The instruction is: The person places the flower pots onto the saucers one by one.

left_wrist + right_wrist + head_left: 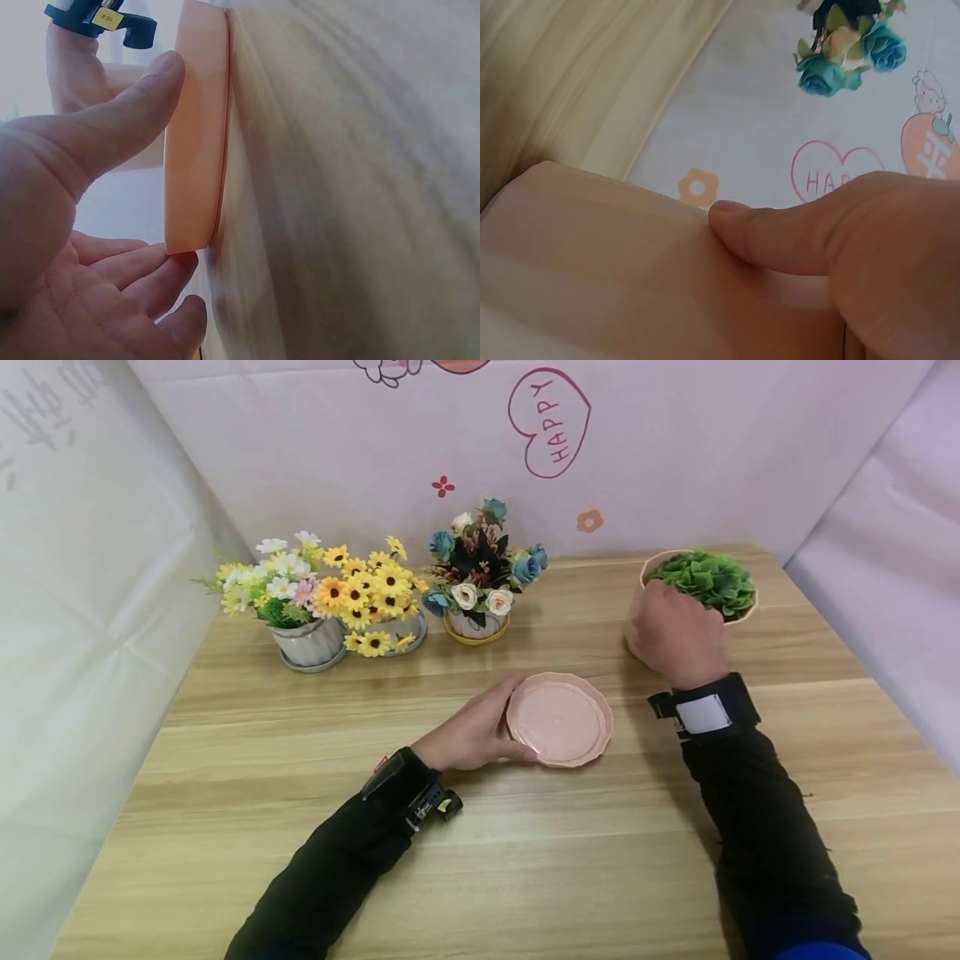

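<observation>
A round pink plant saucer with a scalloped rim lies at the middle of the table. My left hand grips its left side, thumb at the near rim and fingers round the far side. In the left wrist view, the saucer shows edge-on, low over the wood, between thumb and fingertips. At the back right stands a tall pink flowerpot with a leafy green plant in it. My right hand holds this pot by its near wall. In the right wrist view the thumb lies along the pot's side; the other fingers are hidden.
Along the back left stand a pot of white daisies, a pot of yellow flowers and a pot of blue and cream roses, each on a saucer. A white printed cloth hangs behind the wooden table.
</observation>
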Available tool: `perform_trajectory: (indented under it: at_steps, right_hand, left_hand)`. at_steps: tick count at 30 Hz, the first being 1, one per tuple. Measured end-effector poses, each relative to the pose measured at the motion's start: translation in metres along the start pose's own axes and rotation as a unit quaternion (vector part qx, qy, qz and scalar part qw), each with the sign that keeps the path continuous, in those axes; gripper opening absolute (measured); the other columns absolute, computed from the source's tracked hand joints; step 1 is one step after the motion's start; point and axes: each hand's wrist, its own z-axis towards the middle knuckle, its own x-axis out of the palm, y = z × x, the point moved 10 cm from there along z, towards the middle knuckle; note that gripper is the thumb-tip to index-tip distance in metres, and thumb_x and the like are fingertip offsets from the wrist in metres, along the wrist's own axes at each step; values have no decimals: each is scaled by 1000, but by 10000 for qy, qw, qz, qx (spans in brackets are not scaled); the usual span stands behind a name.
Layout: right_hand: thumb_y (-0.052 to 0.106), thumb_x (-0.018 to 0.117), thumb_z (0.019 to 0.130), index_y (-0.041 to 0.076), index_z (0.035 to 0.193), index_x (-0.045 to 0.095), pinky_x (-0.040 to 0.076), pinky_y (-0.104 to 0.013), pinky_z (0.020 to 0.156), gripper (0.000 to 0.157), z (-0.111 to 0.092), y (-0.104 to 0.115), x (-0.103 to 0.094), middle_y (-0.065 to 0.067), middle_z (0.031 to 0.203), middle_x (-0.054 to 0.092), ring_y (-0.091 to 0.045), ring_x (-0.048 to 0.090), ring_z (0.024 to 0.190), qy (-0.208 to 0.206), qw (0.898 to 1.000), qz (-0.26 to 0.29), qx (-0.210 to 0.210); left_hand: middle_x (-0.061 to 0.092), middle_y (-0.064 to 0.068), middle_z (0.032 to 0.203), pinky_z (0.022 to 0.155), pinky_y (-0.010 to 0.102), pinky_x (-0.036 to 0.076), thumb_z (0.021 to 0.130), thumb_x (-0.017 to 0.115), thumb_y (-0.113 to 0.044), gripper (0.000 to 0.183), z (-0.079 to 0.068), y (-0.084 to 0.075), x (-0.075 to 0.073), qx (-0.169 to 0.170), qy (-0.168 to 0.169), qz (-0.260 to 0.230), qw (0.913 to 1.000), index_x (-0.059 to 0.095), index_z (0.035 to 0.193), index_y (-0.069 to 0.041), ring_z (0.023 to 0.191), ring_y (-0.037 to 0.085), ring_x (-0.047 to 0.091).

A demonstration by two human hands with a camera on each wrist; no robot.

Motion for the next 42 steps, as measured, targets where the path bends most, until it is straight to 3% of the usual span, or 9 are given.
perform_trajectory:
  at_steps: [7, 13, 20, 28, 32, 42]
  right_hand:
    - [13, 53, 93, -4, 87, 53, 42, -59, 45, 18, -5, 18, -1, -26, 76, 58, -50, 62, 65, -57, 9994, 42, -349]
    - [16, 59, 95, -4, 98, 57, 47, -61, 53, 20, -9, 29, 2, -25, 86, 62, -48, 65, 74, 84, 9988, 98, -470]
    - [15, 60, 98, -3, 105, 56, 49, -59, 53, 20, -15, 45, 0, -23, 90, 63, -45, 66, 77, 10, 9963, 45, -859]
    - [15, 61, 101, -1, 112, 57, 53, -61, 59, 20, -18, 56, 3, -22, 98, 66, -44, 69, 90, 329, 9948, 0, -961]
    - [15, 65, 101, -2, 115, 58, 55, -62, 60, 23, -21, 64, 3, -22, 99, 69, -44, 70, 91, 243, 9927, -120, -1173]
    - [13, 67, 99, 0, 110, 57, 54, -57, 53, 20, -27, 78, 2, -18, 86, 64, -41, 70, 82, 65, 9894, -115, -1443]
  left_hand:
    - [42, 13, 165, 127, 45, 38, 84, 92, -26, 106, -1, -1, 1, -7, -32, 3, 10000, 26, 165, -6, 153, 27, 42]
    - [41, 13, 166, 128, 46, 36, 85, 91, -25, 105, -2, -1, 1, -2, -42, -53, 10000, 26, 166, -6, 155, 27, 40]
    - [42, 12, 165, 128, 45, 37, 86, 90, -26, 104, -3, 1, 0, -89, -32, -78, 9999, 26, 166, -7, 154, 26, 41]
    - [42, 13, 165, 127, 45, 37, 86, 90, -26, 104, -2, 1, -2, -149, -37, -46, 9999, 26, 165, -6, 154, 25, 42]
    - [42, 12, 165, 128, 46, 37, 86, 90, -27, 103, -3, 3, -5, -170, -111, -10, 9998, 27, 165, -7, 154, 26, 41]
    - [44, 14, 163, 128, 46, 37, 85, 92, -23, 102, -2, 2, -7, -61, -157, -4, 9999, 29, 163, -4, 152, 27, 44]
